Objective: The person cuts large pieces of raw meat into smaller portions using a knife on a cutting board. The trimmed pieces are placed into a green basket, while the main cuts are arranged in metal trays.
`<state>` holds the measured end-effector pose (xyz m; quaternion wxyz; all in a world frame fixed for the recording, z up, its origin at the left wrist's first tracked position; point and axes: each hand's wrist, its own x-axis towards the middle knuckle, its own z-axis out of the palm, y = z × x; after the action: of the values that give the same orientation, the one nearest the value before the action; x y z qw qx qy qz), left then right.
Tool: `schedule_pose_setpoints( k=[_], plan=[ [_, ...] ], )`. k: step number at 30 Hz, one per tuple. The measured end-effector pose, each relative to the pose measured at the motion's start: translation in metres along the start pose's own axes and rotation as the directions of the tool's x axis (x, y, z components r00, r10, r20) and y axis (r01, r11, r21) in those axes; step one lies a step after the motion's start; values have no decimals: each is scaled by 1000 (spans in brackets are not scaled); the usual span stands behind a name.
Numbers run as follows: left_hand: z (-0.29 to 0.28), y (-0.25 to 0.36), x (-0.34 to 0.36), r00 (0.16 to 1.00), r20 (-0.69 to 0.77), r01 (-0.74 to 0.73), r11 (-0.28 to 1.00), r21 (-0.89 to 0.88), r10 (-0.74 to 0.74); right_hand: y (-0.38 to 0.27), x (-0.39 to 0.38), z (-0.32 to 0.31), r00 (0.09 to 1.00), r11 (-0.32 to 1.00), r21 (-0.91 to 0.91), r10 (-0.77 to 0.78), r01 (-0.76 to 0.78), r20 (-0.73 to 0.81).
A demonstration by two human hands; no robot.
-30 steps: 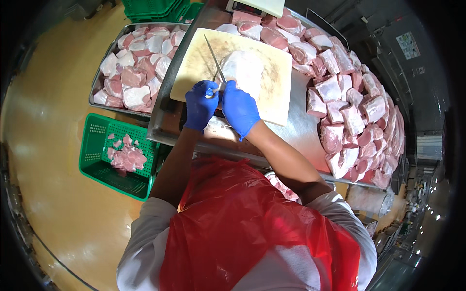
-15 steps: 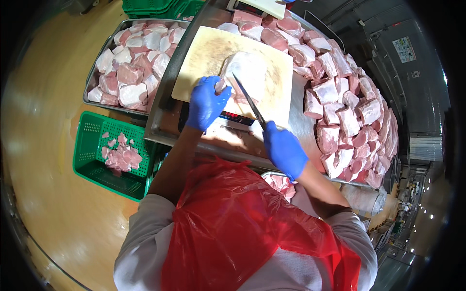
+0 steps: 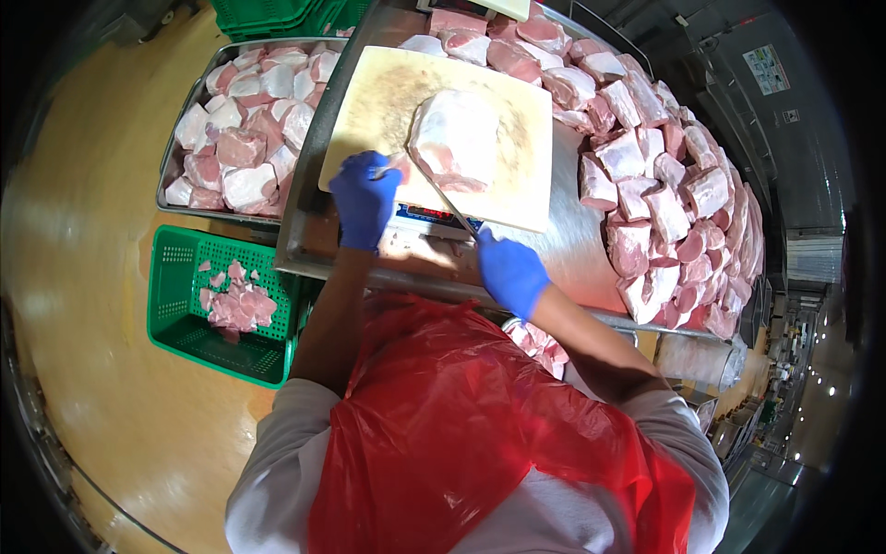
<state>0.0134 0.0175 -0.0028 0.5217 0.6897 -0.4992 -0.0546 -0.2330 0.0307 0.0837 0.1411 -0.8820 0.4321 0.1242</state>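
Observation:
A large piece of pale pink meat with a white fat layer lies on the white cutting board. My left hand, in a blue glove, is closed on a small meat trimming at the board's near left edge, apart from the large piece. My right hand, also gloved in blue, grips the handle of a long knife. Its blade slants up and left across the board, its tip between the trimming and the large piece. Beneath the board's near edge sits a scale with a lit red display.
Many meat pieces are heaped along the right and far sides of the steel table. A metal tub of meat chunks stands at left. Nearer is a green perforated basket holding trimmings. More green crates are at far left.
My left hand has drawn back left from the large piece with a trimming in its fingers. The knife has swung left and nearer, and my right hand has shifted left.

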Motion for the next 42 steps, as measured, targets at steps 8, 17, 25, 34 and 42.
schedule_pose_setpoints(
  k=[8,17,25,34,42],
  plan=[
    [-206,-131,-74,869,4,332,590,736,-494,72,-91,18,928,902,410,258,-133,-267],
    [46,79,36,910,411,-83,954,287,-44,73,-14,-11,817,790,607,293,86,-497],
    [43,62,76,569,650,-646,763,-27,505,71,-21,-1,875,766,643,312,-2,-370],
    [30,49,-5,991,107,94,988,-124,-80,40,12,3,902,945,327,126,18,-412],
    [34,30,-6,995,11,-101,993,-67,102,-4,87,-27,948,982,149,-67,118,-312]
  ],
)
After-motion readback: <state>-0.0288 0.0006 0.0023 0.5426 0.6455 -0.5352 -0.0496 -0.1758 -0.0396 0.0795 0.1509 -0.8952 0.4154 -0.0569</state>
